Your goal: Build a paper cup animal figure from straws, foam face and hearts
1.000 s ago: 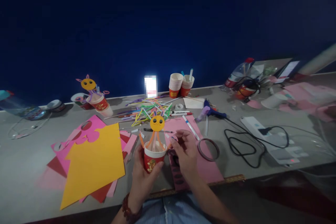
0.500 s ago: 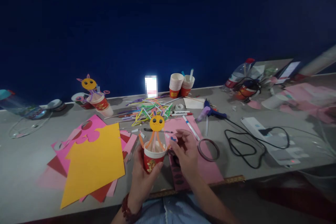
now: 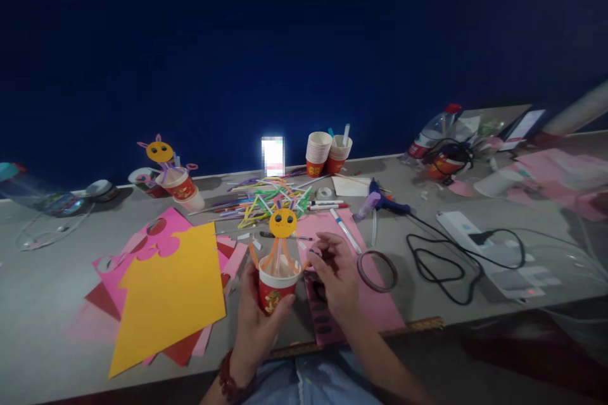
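We see a red paper cup [image 3: 275, 288] in front of the person, upright in the left hand [image 3: 256, 319], whose fingers and thumb are wrapped around its sides. Above the white rim we note a round yellow face [image 3: 284, 223] with two dark eyes, joined to the cup by orange strips [image 3: 269, 259]. The right hand [image 3: 338, 275] is beside the rim, thumb and forefinger pinched on a small pale piece [image 3: 314, 254] near the end of the right-hand strip; its blue markings are too small for us to read.

Beneath the right hand we find a pink sheet [image 3: 377, 313], with a brown ring [image 3: 377, 271] lying partly on it. To the left we observe a large yellow sheet [image 3: 173, 304] over pink and red paper. Behind the cup lies a heap of coloured sticks [image 3: 266, 199]; farther back we mark a stack of cups [image 3: 317, 155] and, at far left, a second yellow-faced figure [image 3: 160, 152] in another red cup [image 3: 181, 186].
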A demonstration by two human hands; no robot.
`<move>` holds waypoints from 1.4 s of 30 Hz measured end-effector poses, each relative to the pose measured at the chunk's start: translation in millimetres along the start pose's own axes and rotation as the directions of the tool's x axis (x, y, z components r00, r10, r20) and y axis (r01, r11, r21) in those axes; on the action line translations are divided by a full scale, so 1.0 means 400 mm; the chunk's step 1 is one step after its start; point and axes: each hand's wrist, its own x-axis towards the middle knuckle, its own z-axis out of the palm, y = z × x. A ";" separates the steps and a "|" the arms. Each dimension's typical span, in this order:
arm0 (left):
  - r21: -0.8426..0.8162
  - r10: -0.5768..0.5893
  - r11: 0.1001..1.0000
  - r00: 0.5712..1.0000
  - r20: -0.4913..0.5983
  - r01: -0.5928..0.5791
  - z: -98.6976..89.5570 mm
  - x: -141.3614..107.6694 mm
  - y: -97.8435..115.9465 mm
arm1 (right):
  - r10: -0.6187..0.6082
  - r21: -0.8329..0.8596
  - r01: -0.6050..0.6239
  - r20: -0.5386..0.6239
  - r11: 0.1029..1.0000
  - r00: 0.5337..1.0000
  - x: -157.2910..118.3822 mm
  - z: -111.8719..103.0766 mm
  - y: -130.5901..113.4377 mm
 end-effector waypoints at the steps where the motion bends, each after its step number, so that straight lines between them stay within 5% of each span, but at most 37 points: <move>1: -0.007 0.006 1.000 1.000 -0.004 -0.006 0.001 0.000 0.000 | -0.009 -0.004 0.009 -0.003 1.000 1.000 0.000 0.000 -0.002; 7: -0.013 -0.002 1.000 1.000 0.002 0.002 0.002 0.003 0.002 | -0.103 -0.065 0.100 -0.041 0.993 0.994 0.004 -0.002 -0.018; 28: -0.002 0.007 1.000 1.000 0.024 -0.007 -0.002 0.000 0.001 | -0.063 -0.046 0.065 0.041 0.997 0.997 0.005 -0.008 -0.013; 37: -0.011 0.041 0.999 0.999 0.009 -0.041 0.001 -0.001 0.005 | -0.155 -0.082 0.156 0.015 0.984 0.988 0.000 -0.006 -0.019; 42: -0.004 0.037 0.999 0.998 -0.050 -0.038 -0.003 0.005 -0.005 | -0.143 -0.116 0.148 0.045 0.982 0.989 0.016 -0.041 0.003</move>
